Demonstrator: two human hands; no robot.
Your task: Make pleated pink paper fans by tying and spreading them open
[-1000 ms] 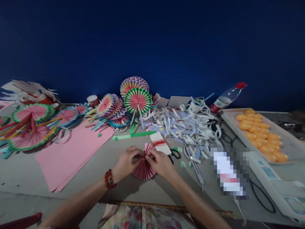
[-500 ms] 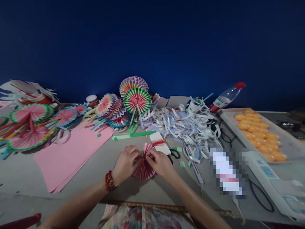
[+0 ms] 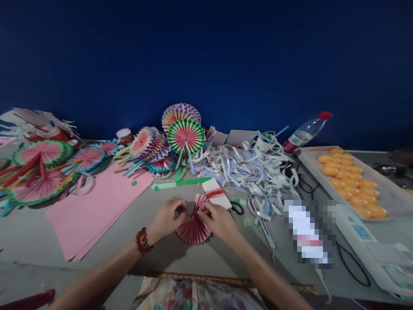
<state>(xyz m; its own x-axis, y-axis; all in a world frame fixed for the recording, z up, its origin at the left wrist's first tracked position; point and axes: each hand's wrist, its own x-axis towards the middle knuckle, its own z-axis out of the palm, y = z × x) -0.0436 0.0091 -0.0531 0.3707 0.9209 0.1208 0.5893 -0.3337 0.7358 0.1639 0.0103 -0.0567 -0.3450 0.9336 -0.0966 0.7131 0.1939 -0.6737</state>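
A pink pleated paper fan [image 3: 193, 230] is spread out on the table in front of me, its folds drawn together at the middle. My right hand [image 3: 217, 219] pinches the fan at that gathered middle between thumb and fingers. Just left of it, my left hand [image 3: 169, 217] is curled with thumb and fingertips close together, apart from the pleats; anything thin between them is too small to make out. Behind my right hand lies a white card wound with red thread [image 3: 217, 193]. Scissors with black handles [image 3: 238, 208] lie partly under the card.
Pink paper sheets [image 3: 100, 211] lie at left, near finished paper fans [image 3: 41, 155]. A green-edged fan [image 3: 186, 137] stands at the back. White paper strips [image 3: 241, 163] are heaped behind, beside a tilted bottle [image 3: 305, 133]. Rightward are a blurred-out device [image 3: 308, 234] and a tray [image 3: 309, 155] of orange, egg-shaped pieces.
My left hand has drawn away from the fan's middle toward the left. The fan's lower pleats have spread slightly wider, while my right hand keeps its pinch.
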